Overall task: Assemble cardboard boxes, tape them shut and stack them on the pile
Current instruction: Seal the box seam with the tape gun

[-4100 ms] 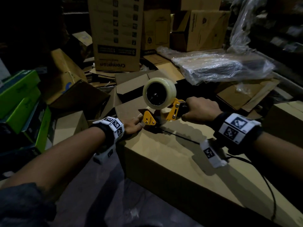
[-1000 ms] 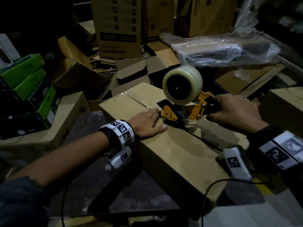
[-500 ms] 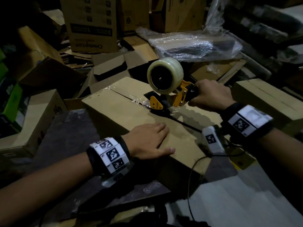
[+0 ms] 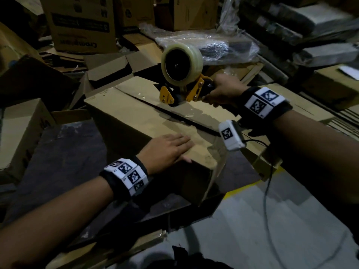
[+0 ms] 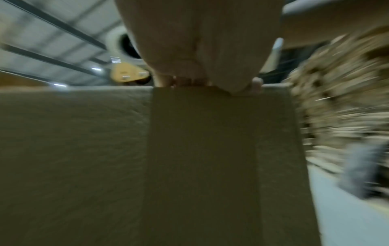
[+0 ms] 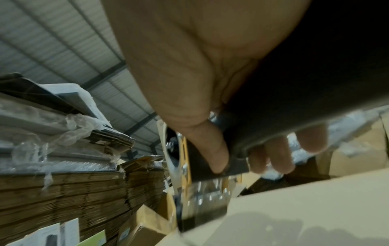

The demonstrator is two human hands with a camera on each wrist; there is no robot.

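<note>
Since half a second ago, the left hand (image 4: 168,150) has slid nearer along the cardboard box (image 4: 136,121) toward its close corner, while the tape dispenser (image 4: 181,80) has stayed on the far part of the top seam. That left hand lies flat, fingers straight and together, pressing the box's near flap down just beside the edge; the left wrist view shows its fingertips (image 5: 183,81) at the top rim, with a strip of tape running down the side wall below them. The right hand (image 4: 223,92) is curled round the dispenser's dark handle, thumb (image 6: 212,149) along one side and fingers wrapped under the other. The dispenser's yellow frame sits nose-down on the seam, its large roll of clear tape (image 4: 180,63) upright above it. Glossy tape covers the seam on the far stretch, and a dark gap remains between the flaps nearer the person. The box rests on a dark surface (image 4: 64,152). Behind it lie loose flattened cartons, a plastic-wrapped bundle (image 4: 209,43) and a tall printed carton (image 4: 81,22).
</note>
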